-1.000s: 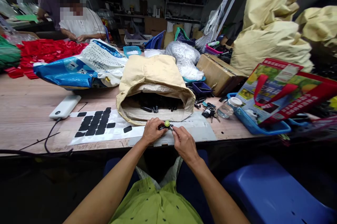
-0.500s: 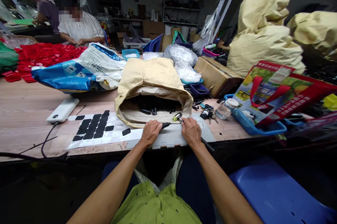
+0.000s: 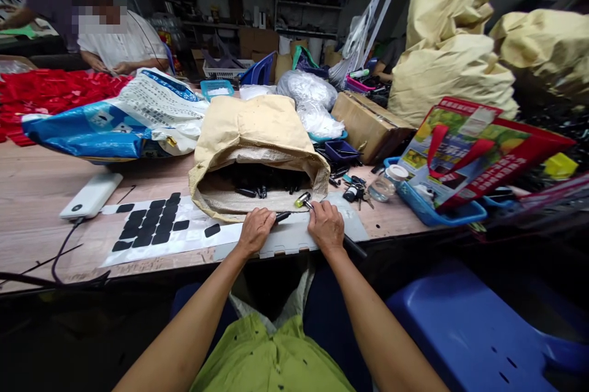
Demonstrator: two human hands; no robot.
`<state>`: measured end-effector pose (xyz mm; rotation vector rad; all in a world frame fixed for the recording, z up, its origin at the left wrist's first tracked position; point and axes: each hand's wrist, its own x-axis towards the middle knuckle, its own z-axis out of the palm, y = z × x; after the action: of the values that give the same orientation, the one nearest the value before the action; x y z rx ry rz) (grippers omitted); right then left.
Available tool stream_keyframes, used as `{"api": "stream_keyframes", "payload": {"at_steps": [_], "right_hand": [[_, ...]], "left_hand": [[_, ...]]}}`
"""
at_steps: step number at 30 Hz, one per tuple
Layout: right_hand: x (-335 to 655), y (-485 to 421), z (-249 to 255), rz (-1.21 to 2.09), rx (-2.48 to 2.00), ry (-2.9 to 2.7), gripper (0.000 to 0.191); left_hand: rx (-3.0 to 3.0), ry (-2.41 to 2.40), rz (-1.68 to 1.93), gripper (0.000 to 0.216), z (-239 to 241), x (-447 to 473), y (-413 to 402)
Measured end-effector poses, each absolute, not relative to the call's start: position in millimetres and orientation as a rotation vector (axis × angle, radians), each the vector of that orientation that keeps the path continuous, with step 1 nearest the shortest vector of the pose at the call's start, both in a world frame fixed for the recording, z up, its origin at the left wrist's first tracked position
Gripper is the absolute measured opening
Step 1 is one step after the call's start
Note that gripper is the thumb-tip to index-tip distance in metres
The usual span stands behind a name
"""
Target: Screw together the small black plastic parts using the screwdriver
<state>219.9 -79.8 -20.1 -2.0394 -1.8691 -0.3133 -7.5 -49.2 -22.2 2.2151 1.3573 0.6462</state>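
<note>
My left hand [image 3: 256,230] is closed on a slim black plastic piece [image 3: 282,216], its tip poking out to the right over a grey board [image 3: 289,238]. In my right hand [image 3: 326,225] is a small hammer [image 3: 302,199]; its yellowish, metal-collared head points up and left, and the black handle comes out below the palm. Just beyond both hands lies a tan sack [image 3: 255,119], its mouth facing me. Several dark pieces [image 3: 262,191] show inside it, though its depth is in shadow.
Black rounded squares [image 3: 150,223] lie on a white sheet at left, near a white power bank [image 3: 91,196]. To the right are keys [image 3: 367,199], a clear jar [image 3: 386,183] and a blue basket [image 3: 432,211] holding a shopping bag. A blue stool [image 3: 464,330] stands at lower right.
The whole view has shifted a little, so the scene sits further left and slightly higher. Both hands keep nearly the same place over the board, with the same grips.
</note>
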Motion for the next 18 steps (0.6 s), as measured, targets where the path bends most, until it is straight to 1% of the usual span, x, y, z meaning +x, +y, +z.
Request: {"api": "stream_keyframes", "payload": {"at_steps": [12,18], "right_hand": [[219.5,-80.2,-18.9,-0.283,-2.049,-1.868,0.024],[219.8,-79.2,-18.6,-0.27,-2.048,-1.87,0.023]], "left_hand": [[2.239,1.387,0.637,0.043,-19.3,-6.4,-51.4],[2.226,1.358,0.735,0.033,-6.7,-0.9,-66.0]]}}
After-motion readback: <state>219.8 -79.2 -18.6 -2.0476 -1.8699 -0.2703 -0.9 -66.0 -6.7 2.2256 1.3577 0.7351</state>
